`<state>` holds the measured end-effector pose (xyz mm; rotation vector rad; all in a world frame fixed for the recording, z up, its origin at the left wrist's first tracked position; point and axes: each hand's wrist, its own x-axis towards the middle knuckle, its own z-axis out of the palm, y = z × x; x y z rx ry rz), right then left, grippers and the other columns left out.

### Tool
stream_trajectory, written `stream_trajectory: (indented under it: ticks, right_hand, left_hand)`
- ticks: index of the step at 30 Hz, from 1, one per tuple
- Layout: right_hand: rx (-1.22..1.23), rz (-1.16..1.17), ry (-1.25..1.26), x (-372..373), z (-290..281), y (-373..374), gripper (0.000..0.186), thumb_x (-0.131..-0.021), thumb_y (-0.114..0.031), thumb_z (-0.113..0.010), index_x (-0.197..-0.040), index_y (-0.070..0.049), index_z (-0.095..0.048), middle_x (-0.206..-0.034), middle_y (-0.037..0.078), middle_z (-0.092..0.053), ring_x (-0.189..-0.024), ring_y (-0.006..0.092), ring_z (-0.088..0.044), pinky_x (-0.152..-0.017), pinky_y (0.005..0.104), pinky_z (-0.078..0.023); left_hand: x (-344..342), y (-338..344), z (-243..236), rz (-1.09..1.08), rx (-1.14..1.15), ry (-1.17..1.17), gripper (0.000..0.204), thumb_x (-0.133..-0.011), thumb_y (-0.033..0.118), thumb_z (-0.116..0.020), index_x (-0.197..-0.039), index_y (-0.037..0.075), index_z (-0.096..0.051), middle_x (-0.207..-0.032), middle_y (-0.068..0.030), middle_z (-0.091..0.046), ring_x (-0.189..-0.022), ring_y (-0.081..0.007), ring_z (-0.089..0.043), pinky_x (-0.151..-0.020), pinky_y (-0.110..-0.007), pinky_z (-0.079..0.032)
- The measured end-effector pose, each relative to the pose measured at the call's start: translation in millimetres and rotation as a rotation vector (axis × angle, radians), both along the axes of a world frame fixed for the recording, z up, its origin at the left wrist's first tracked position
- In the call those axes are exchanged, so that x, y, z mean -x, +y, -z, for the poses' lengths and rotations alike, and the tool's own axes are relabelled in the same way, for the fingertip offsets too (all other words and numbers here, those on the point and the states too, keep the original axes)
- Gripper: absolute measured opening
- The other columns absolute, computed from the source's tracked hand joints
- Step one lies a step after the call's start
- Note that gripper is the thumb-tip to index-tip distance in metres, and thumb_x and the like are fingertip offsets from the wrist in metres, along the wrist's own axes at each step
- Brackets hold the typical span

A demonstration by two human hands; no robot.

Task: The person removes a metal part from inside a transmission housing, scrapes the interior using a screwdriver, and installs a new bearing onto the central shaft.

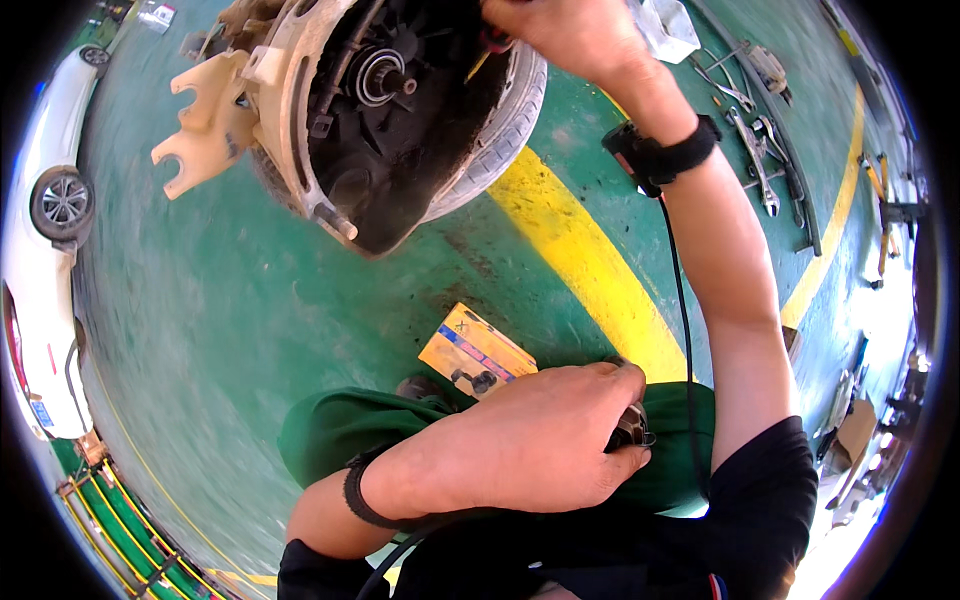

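With left grip [545, 430] clamped on metal piece [628, 430], 5 o'clock, right grip [565, 35] on tool [495, 40], 12; bearing [370, 85] apparently seated, housing [318, 110] open, unfinished.

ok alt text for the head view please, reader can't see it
A person's right hand holds a slim tool at the open side of a large, grimy metal housing, while the left hand grips a partly hidden metallic part. A yellow box lies on the green floor beyond the left hand.
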<state>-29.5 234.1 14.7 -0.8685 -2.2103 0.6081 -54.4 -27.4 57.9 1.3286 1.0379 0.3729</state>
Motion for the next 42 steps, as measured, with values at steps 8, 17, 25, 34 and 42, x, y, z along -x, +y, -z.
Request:
stream_trajectory:
  ticks: [8,17,25,34,42]
  right_hand:
    - [0.038,-0.133,0.229,-4,33,0,0.034,-0.088,-0.019,-0.078,-0.108,0.001,-0.060,-0.083,0.020,-0.070,-0.074,0.0341,-0.071,-0.069,0.0408,-0.056]
    - [0.090,-0.061,0.168,-10,32,-6,0.032,-0.086,-0.023,-0.080,-0.100,0.000,-0.062,-0.080,0.017,-0.069,-0.072,0.0313,-0.070,-0.067,0.0397,-0.055]
    - [-0.088,0.081,0.174,-7,3,-2,0.028,-0.084,-0.019,-0.077,-0.100,0.002,-0.065,-0.079,0.022,-0.069,-0.074,0.0380,-0.071,-0.067,0.0415,-0.055]
    - [-0.124,-0.105,0.192,6,30,3,0.035,-0.086,-0.018,-0.079,-0.108,0.000,-0.058,-0.080,0.022,-0.067,-0.075,0.0428,-0.068,-0.067,0.0462,-0.054]
    - [-0.284,0.058,0.050,13,6,12,0.035,-0.084,-0.018,-0.078,-0.105,0.000,-0.057,-0.085,0.025,-0.067,-0.080,0.0456,-0.067,-0.067,0.0488,-0.054]
  left_hand:
    - [0,4,3,0.032,-0.001,0.010,0.028,-0.091,0.022,-0.072,-0.103,0.002,-0.056,-0.095,-0.0193,-0.066,-0.094,-0.0410,-0.066,-0.079,-0.045,-0.051]
    - [1,1,1,0.003,-0.035,-0.018,0.028,-0.091,0.021,-0.071,-0.098,0.000,-0.053,-0.097,-0.0201,-0.065,-0.096,-0.0429,-0.064,-0.080,-0.048,-0.050]
    - [5,-2,0,0.013,-0.017,0.006,0.029,-0.092,0.021,-0.070,-0.100,0.000,-0.052,-0.097,-0.0202,-0.065,-0.095,-0.0434,-0.064,-0.080,-0.049,-0.050]
    - [3,1,2,0.049,0.006,0.026,0.030,-0.092,0.022,-0.071,-0.100,0.000,-0.052,-0.096,-0.0201,-0.064,-0.095,-0.0431,-0.064,-0.079,-0.049,-0.050]
    - [2,0,4,0.040,0.013,0.039,0.030,-0.092,0.022,-0.071,-0.100,0.000,-0.053,-0.096,-0.0199,-0.064,-0.095,-0.0432,-0.063,-0.078,-0.050,-0.050]
